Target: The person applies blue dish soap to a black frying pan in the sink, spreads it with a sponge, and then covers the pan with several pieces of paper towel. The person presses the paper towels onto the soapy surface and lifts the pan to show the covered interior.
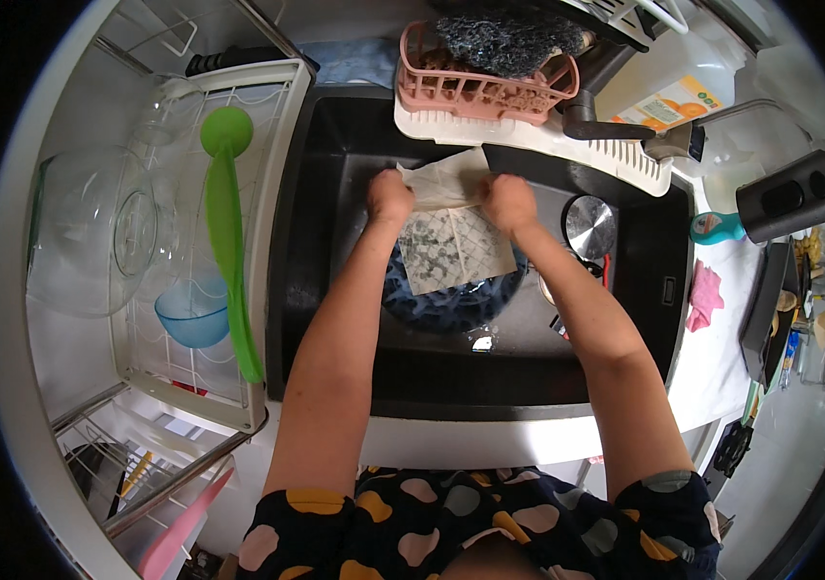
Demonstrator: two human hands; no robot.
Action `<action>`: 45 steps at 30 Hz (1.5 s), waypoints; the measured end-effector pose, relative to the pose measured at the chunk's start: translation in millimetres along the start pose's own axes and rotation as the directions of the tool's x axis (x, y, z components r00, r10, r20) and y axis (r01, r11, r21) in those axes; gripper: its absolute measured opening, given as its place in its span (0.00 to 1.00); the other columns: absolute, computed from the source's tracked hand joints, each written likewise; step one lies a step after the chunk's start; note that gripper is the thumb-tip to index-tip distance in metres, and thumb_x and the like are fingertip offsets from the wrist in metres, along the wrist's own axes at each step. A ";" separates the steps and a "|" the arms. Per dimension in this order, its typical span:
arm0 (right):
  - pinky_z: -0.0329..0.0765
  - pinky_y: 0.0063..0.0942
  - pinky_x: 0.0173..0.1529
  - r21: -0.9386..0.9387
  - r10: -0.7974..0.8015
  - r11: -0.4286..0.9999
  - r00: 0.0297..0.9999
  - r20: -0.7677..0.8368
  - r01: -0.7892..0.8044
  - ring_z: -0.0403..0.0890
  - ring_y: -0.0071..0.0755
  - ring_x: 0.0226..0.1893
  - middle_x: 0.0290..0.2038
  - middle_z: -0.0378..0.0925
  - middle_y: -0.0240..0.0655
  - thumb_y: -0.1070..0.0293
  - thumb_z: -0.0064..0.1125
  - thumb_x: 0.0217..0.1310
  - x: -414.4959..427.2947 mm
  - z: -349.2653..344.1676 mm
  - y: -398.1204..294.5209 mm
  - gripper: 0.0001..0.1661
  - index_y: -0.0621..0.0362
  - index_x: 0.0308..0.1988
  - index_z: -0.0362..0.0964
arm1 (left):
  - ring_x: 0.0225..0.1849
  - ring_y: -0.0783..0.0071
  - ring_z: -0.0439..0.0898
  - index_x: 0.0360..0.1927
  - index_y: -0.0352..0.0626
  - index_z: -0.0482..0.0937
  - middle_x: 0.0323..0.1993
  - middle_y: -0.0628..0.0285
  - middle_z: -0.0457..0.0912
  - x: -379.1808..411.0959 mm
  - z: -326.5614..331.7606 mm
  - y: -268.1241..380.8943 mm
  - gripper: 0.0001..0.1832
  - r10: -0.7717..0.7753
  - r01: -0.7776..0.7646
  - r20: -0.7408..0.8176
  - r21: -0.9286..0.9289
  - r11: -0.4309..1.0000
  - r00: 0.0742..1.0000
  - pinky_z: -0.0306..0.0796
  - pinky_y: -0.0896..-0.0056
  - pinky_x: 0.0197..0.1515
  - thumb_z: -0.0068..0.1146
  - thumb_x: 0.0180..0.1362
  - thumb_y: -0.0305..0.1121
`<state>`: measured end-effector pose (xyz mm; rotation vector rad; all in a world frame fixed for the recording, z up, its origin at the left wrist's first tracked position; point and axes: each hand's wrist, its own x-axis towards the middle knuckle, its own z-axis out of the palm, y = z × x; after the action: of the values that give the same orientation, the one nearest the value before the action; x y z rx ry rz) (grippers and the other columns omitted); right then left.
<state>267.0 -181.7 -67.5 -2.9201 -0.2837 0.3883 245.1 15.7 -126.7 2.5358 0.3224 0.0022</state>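
Note:
My left hand [391,197] and my right hand [510,203] hold a pale, creased cloth [456,250] with a faded grid and leaf-like print by its two sides. Its top part is folded or bunched between the hands. The cloth hangs over a dark round bowl [449,308] with whitish streaks in its liquid, inside a black sink [427,377]. Whether the lower edge touches the liquid, I cannot tell. A round metal lid or disc [590,226] lies in the sink right of my right hand, near small items with a red handle that my forearm partly hides.
Behind the sink are a pink basket [485,101] with a steel-wool scrubber [510,43] and a dark faucet [608,129]. A dish rack [282,217] at the left holds a green long-handled utensil [225,217], a blue bowl [195,315] and glassware. A pink cloth [705,297] lies right.

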 end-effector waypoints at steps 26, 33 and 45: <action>0.49 0.38 0.65 0.000 -0.394 0.919 0.918 0.052 0.394 0.51 0.43 0.64 0.63 0.51 0.43 0.45 0.33 0.63 0.7 14.0 9.1 0.34 0.52 0.62 0.50 | 0.66 0.57 0.52 0.62 0.38 0.56 0.65 0.53 0.52 -28.4 -34.9 26.3 0.36 0.071 -0.074 0.461 -0.012 0.997 0.884 0.45 0.60 0.66 0.52 0.54 0.47; 0.58 0.36 0.62 0.109 -0.416 0.895 0.897 -0.147 0.433 0.60 0.45 0.60 0.59 0.61 0.42 0.55 0.44 0.61 -46.0 -19.1 33.6 0.27 0.55 0.57 0.60 | 0.68 0.62 0.47 0.62 0.40 0.56 0.66 0.58 0.50 -37.9 -46.0 64.0 0.35 0.052 -0.228 0.446 0.350 0.909 0.893 0.41 0.52 0.66 0.53 0.54 0.42; 0.73 0.21 0.28 0.879 0.594 -0.194 0.765 -0.248 0.435 0.73 0.23 0.24 0.32 0.77 0.38 0.59 0.43 0.64 -287.8 -207.5 229.6 0.19 0.66 0.41 0.67 | 0.43 0.61 0.78 0.44 0.36 0.75 0.42 0.51 0.78 -164.3 -48.0 397.3 0.18 0.945 -0.706 0.129 -0.636 0.311 0.300 0.70 0.68 0.46 0.58 0.50 0.33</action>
<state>88.8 -496.0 151.6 -1.0850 0.3225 -0.3781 173.1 -315.3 142.4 1.7755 -1.1923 -0.1303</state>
